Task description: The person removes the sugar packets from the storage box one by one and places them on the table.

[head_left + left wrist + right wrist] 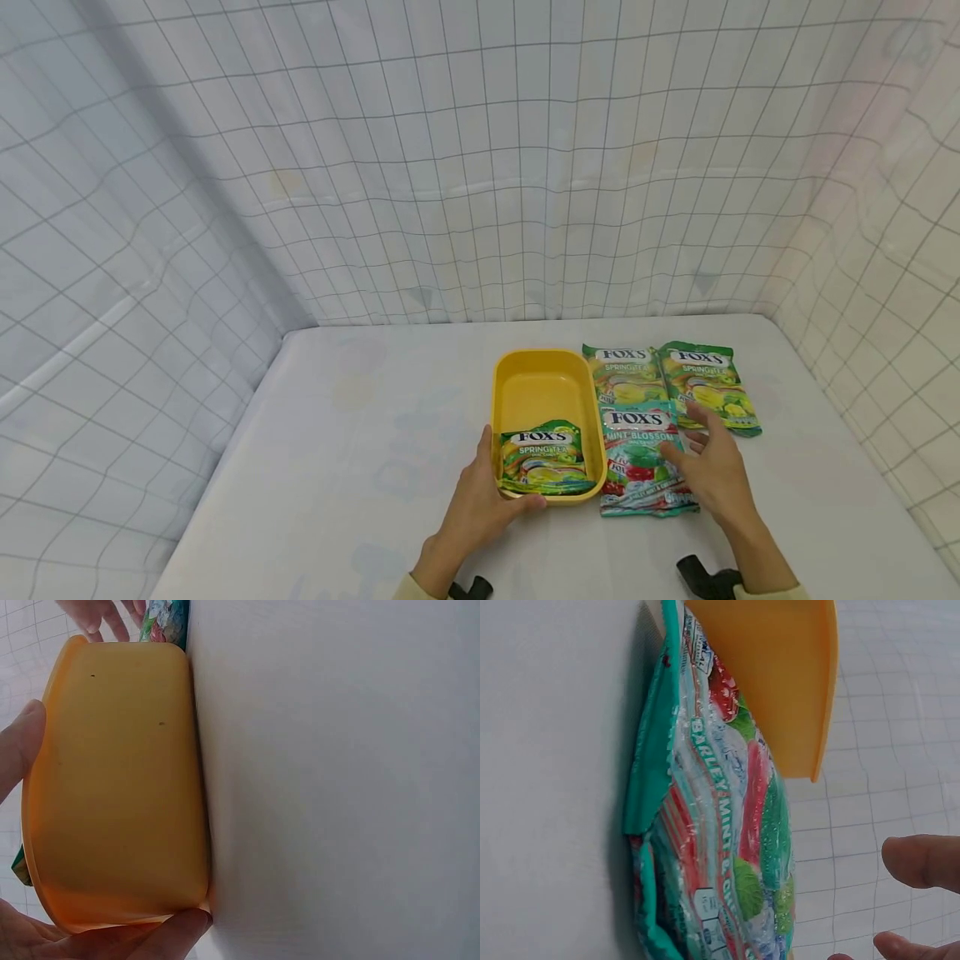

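Observation:
My left hand (pixel 480 500) grips the near left corner of a yellow plastic tray (pixel 543 392), its thumb on the near rim and its fingers along the left side. A green FOX'S Spring Tea candy bag (pixel 546 460) lies in the tray's near half. To the tray's right, a teal FOX'S Mint Blossom candy bag (pixel 639 462) lies flat on the table. Over that bag's right edge hovers my right hand (pixel 718 475), fingers spread. The right wrist view shows its thumb (pixel 922 861) apart from the teal bag (pixel 727 817).
Behind the teal bag lie two more green Spring Tea bags, one on the left (pixel 626 377) and one on the right (pixel 708 387). A white table (pixel 360 433) carries everything. White grid-patterned sheets (pixel 525 167) enclose its back and sides.

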`<state>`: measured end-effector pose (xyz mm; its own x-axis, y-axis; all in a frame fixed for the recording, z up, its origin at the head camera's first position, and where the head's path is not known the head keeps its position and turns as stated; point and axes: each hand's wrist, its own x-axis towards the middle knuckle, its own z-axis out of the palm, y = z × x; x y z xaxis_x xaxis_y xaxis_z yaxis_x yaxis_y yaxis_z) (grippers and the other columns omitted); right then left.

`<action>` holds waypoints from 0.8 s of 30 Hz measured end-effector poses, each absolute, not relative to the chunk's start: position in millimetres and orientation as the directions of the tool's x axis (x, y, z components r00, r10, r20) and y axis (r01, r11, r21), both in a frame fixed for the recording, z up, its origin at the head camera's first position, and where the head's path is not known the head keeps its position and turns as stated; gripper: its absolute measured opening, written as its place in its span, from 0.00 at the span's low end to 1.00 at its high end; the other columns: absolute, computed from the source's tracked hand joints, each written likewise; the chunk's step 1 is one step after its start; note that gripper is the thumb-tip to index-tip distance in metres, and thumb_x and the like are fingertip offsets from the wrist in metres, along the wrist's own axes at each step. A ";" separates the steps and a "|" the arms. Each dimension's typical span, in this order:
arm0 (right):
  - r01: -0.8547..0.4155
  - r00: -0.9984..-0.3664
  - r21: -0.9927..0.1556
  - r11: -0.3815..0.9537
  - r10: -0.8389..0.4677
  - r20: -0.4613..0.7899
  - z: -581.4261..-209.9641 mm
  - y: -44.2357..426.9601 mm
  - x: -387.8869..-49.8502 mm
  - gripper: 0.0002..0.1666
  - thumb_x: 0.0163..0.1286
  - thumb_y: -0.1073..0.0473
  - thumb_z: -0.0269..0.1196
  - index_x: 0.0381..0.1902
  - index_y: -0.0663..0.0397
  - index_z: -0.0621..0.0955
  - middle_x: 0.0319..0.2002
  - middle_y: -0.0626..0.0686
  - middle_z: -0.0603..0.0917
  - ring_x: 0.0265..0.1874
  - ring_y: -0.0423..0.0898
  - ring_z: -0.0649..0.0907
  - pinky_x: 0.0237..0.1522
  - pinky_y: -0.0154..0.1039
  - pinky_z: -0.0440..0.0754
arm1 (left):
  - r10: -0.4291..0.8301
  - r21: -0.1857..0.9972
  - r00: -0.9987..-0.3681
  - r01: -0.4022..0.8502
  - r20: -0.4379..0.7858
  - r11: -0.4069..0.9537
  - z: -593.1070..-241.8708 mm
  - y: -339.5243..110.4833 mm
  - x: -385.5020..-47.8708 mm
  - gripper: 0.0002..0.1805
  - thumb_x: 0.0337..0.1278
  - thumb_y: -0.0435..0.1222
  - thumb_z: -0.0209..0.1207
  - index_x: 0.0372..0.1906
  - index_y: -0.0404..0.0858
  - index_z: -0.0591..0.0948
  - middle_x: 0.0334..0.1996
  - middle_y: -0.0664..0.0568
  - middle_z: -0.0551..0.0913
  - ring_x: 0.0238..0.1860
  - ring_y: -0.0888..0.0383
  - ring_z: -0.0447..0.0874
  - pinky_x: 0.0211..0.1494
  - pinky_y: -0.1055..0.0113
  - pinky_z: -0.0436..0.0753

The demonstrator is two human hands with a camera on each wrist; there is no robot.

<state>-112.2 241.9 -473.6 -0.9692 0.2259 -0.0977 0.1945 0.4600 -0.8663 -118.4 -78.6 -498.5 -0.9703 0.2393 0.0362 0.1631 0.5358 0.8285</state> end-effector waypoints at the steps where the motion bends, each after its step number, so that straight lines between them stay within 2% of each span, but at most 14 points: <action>1: 0.188 -0.970 -0.871 0.455 0.224 -0.093 -472.6 241.3 -111.8 0.50 0.72 0.60 0.66 0.81 0.62 0.51 0.76 0.69 0.58 0.68 0.71 0.67 0.65 0.64 0.69 | 0.239 0.828 -0.970 0.163 0.036 0.536 -498.4 -78.6 -118.2 0.67 0.40 0.58 0.78 0.81 0.40 0.50 0.55 0.55 0.81 0.53 0.56 0.81 0.59 0.50 0.79; 6: 0.127 -0.979 -0.890 0.437 0.198 -0.042 -468.5 239.3 -110.9 0.50 0.72 0.60 0.67 0.80 0.62 0.52 0.75 0.68 0.60 0.69 0.69 0.68 0.65 0.62 0.70 | 0.237 0.831 -0.971 0.156 0.029 0.535 -498.3 -78.8 -117.8 0.68 0.41 0.58 0.78 0.81 0.40 0.49 0.55 0.55 0.81 0.53 0.56 0.81 0.59 0.50 0.79; 9: 0.097 -0.982 -0.900 0.425 0.186 -0.018 -466.2 237.6 -111.6 0.50 0.72 0.58 0.67 0.81 0.61 0.52 0.75 0.67 0.61 0.69 0.68 0.69 0.64 0.57 0.72 | 0.240 0.831 -0.970 0.160 0.033 0.533 -498.5 -79.0 -117.8 0.68 0.41 0.59 0.77 0.81 0.40 0.50 0.55 0.55 0.81 0.53 0.57 0.82 0.58 0.51 0.79; 13: 0.068 -0.984 -0.920 0.387 0.176 0.001 -463.9 235.2 -112.7 0.50 0.72 0.56 0.68 0.80 0.61 0.53 0.74 0.66 0.62 0.68 0.68 0.71 0.56 0.38 0.80 | 0.249 0.833 -0.968 0.172 0.043 0.526 -498.2 -78.8 -117.8 0.66 0.41 0.59 0.77 0.80 0.40 0.51 0.54 0.55 0.81 0.52 0.57 0.82 0.57 0.51 0.80; 15: 0.050 -0.986 -0.934 0.355 0.169 0.012 -463.1 233.9 -113.5 0.51 0.71 0.57 0.69 0.80 0.61 0.53 0.74 0.66 0.62 0.67 0.68 0.72 0.52 0.28 0.79 | 0.249 0.833 -0.968 0.173 0.044 0.526 -497.7 -78.7 -117.7 0.66 0.42 0.59 0.77 0.80 0.40 0.51 0.54 0.55 0.81 0.52 0.57 0.82 0.57 0.51 0.80; 17: 0.031 -0.987 -0.947 0.320 0.160 0.022 -462.3 232.4 -114.3 0.51 0.71 0.58 0.69 0.80 0.60 0.52 0.74 0.67 0.61 0.67 0.68 0.72 0.48 0.21 0.77 | 0.247 0.831 -0.968 0.171 0.042 0.529 -497.5 -78.5 -117.5 0.66 0.42 0.59 0.77 0.80 0.40 0.51 0.54 0.55 0.81 0.51 0.57 0.82 0.57 0.51 0.80; 20: 0.013 -0.989 -0.957 0.290 0.144 0.030 -460.3 229.3 -115.7 0.52 0.71 0.60 0.69 0.82 0.56 0.51 0.75 0.66 0.60 0.67 0.66 0.72 0.47 0.21 0.77 | 0.241 0.828 -0.970 0.165 0.038 0.535 -496.9 -78.2 -117.1 0.67 0.42 0.59 0.77 0.80 0.39 0.50 0.54 0.54 0.81 0.51 0.57 0.81 0.58 0.51 0.80; 24: 0.002 -0.993 -0.958 0.287 0.111 0.031 -457.7 225.8 -116.7 0.54 0.72 0.58 0.68 0.83 0.50 0.48 0.76 0.64 0.60 0.68 0.65 0.72 0.49 0.26 0.80 | 0.235 0.824 -0.971 0.159 0.032 0.544 -496.1 -77.6 -116.6 0.67 0.41 0.59 0.77 0.80 0.38 0.50 0.54 0.53 0.81 0.52 0.56 0.81 0.58 0.51 0.79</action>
